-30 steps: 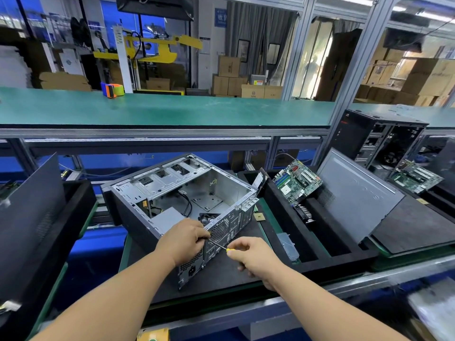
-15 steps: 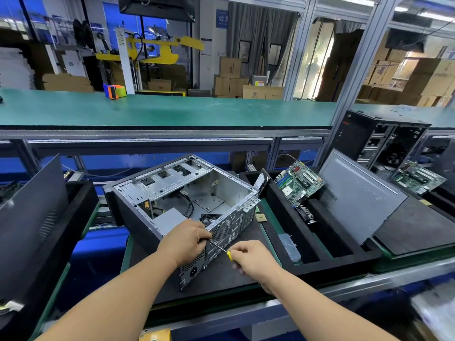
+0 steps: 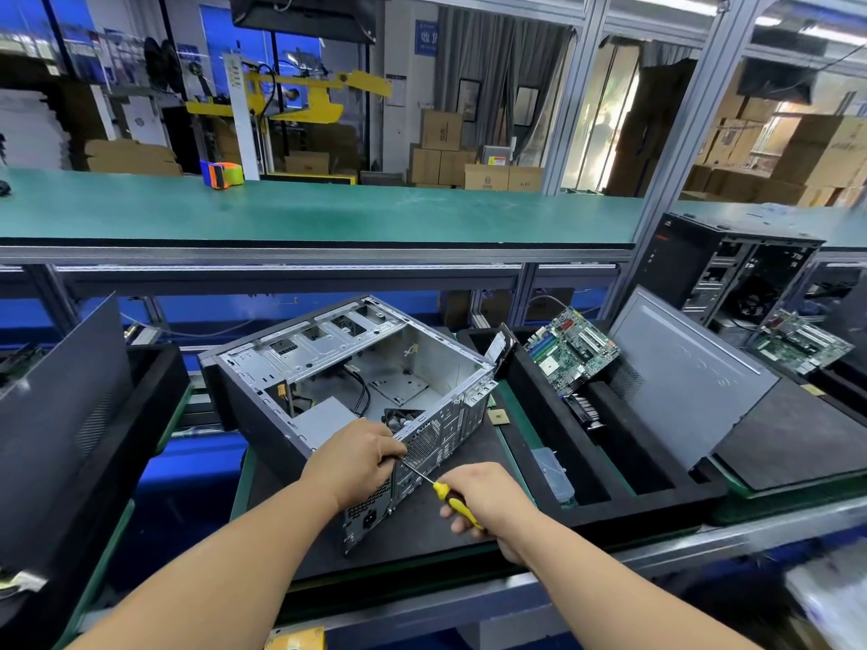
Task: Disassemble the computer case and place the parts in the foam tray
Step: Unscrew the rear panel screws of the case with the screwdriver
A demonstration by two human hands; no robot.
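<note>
Nearest to me, the right hand [image 3: 485, 501] curls its fingers around the yellow and black handle of a screwdriver [image 3: 450, 497]; this grip is closed tight on the handle. The thin metal shaft runs up and to the left, and its tip meets the back panel of the computer case [image 3: 356, 368] just beside the left hand [image 3: 359, 459]. The left hand rests on the top edge of that back panel, fingers bent over the edge, so its grip holds the case there. Both forearms reach in from the lower edge of the view, the left one from the lower left, the right one from the lower right.

The case lies on its side on a dark mat [image 3: 441, 532] on the surface, open side up. Its long axis goes from the near right, where the perforated back panel is, to the far left, where the drive bays are. Inside I see black cables and a grey box.

To the right of the case stands the black foam tray [image 3: 624, 499]. A green circuit board [image 3: 570, 349] leans in its far part, and a grey side panel [image 3: 689, 372] leans on its right side. Farther to the right stands a second, black case [image 3: 732, 269]. Behind everything runs a long green shelf [image 3: 328, 213], with an orange tape dispenser [image 3: 223, 175] on it.
</note>
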